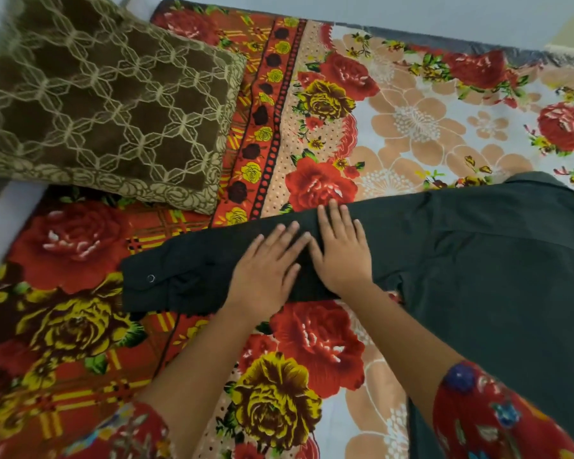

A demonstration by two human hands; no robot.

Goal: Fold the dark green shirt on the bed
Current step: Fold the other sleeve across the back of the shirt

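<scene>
The dark green shirt [497, 270] lies spread on the flowered bed cover [411, 127], its body at the right. One long sleeve [179, 276] stretches out to the left, ending in a cuff with a small button. My left hand [265, 270] lies flat on the middle of that sleeve, palm down, fingers apart. Right beside it my right hand [342, 250] also presses flat on the sleeve near the shoulder, fingers spread. Neither hand grips the cloth. Both forearms come in from the bottom, with red flowered sleeves.
A brown pillow [106, 104] with a pale lattice pattern lies at the upper left, just beyond the sleeve's cuff. The bed's far edge [411, 34] runs along the top by a pale floor. The bed's left edge shows at the far left.
</scene>
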